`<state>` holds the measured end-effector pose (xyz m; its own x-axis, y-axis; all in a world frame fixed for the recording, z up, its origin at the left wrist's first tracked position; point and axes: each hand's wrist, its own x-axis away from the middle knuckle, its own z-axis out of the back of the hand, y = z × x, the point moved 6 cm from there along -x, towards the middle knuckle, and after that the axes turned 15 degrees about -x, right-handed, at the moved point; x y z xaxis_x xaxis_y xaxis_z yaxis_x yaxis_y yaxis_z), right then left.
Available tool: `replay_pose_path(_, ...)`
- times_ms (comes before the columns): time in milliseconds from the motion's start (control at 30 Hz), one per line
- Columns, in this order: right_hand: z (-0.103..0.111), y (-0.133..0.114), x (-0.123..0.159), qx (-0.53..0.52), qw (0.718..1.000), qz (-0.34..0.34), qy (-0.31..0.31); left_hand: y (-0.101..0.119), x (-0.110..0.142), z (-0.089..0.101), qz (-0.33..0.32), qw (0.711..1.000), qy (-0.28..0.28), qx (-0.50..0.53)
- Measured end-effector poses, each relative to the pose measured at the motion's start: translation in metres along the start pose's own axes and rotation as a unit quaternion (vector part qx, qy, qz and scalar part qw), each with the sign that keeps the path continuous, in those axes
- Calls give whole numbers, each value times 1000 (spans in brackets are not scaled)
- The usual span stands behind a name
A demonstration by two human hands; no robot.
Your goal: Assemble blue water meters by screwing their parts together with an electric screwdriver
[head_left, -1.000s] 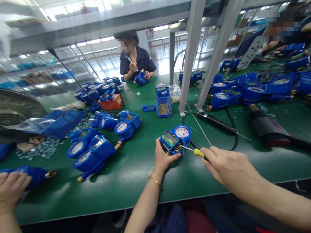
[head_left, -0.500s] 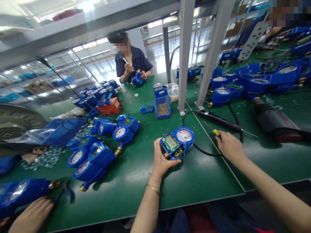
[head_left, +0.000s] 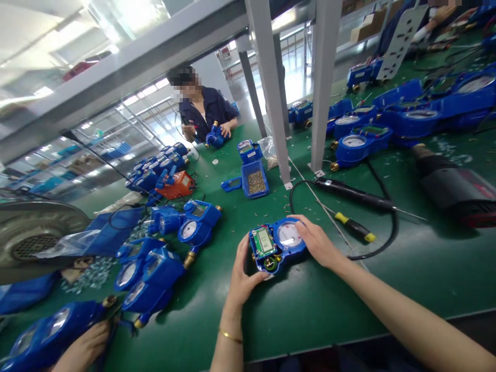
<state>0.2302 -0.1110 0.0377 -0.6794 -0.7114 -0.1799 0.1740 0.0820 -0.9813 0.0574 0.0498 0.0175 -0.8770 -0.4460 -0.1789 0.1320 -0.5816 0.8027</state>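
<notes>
A blue water meter (head_left: 284, 261) with an uncovered green circuit board and display lies on the green bench in front of me. My left hand (head_left: 242, 276) grips its display end, thumb at the near edge and fingers along the left side. At the round dial end, my right hand (head_left: 315, 240) is closed over the rim, thumb near the dial. A yellow-and-black screwdriver (head_left: 352, 225) lies to the right, apart from my hand. Beyond it rests a black powered screwdriver (head_left: 354, 195) with a cable looping over the bench.
A blue bin (head_left: 266, 187) of small screws stands ahead. Several finished-looking blue meters (head_left: 153, 274) are on the left, where another person's hand (head_left: 87, 343) works. Metal posts (head_left: 271, 103) rise ahead. A heat gun (head_left: 455, 181) lies right. Another person (head_left: 205, 111) sits opposite.
My right hand has let go of the yellow-and-black screwdriver, now on the bench, and moved left onto the water meter. My left hand still holds the meter. The view has shifted slightly.
</notes>
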Motion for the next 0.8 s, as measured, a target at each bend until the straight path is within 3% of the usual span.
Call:
replay_pose_path(233,2,2,16,-6,1000,-16,-4,-5,18,2,46,999,23,9)
replay_pose_path(567,6,-5,5,7,998,-51,-38,15,40,-1,84,992,84,-36)
replay_pose_path(800,3,-5,9,-1,999,-31,-20,48,41,-3,58,965,149,-207)
